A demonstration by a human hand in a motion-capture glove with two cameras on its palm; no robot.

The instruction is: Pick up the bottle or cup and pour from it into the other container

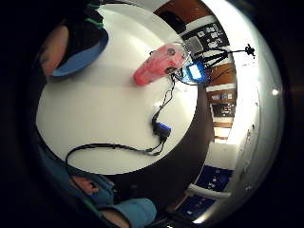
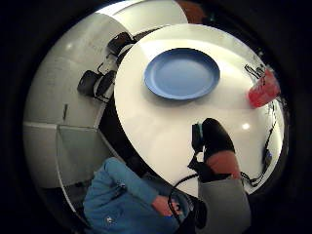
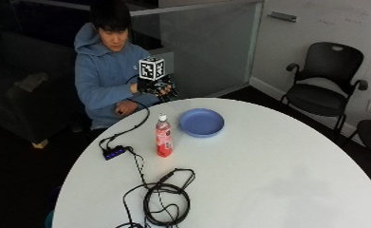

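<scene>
A pink bottle (image 3: pixel 163 137) with a white cap stands upright on the round white table (image 3: pixel 267 171). Just beyond it lies an empty blue plate (image 3: pixel 201 122). My gloved right hand (image 3: pixel 156 88) hovers above the table's far edge, behind the plate and the bottle. It touches neither, and its fingers hang relaxed with nothing in them. The little finger side palm view shows the bottle (image 1: pixel 159 64) standing on the table and part of the plate (image 1: pixel 83 54). In the thumb side palm view the plate (image 2: pixel 181 73) lies on the table with the bottle (image 2: pixel 263 87) beyond it, and my thumb (image 2: pixel 214 139) shows.
A small black hub (image 3: pixel 114 153) with blue lights lies left of the bottle, its cable running to a coil of black cable (image 3: pixel 163 199) near the table's front. The person's bare left hand (image 3: pixel 123 110) rests at the table's edge. Black chairs (image 3: pixel 327 85) stand at the right.
</scene>
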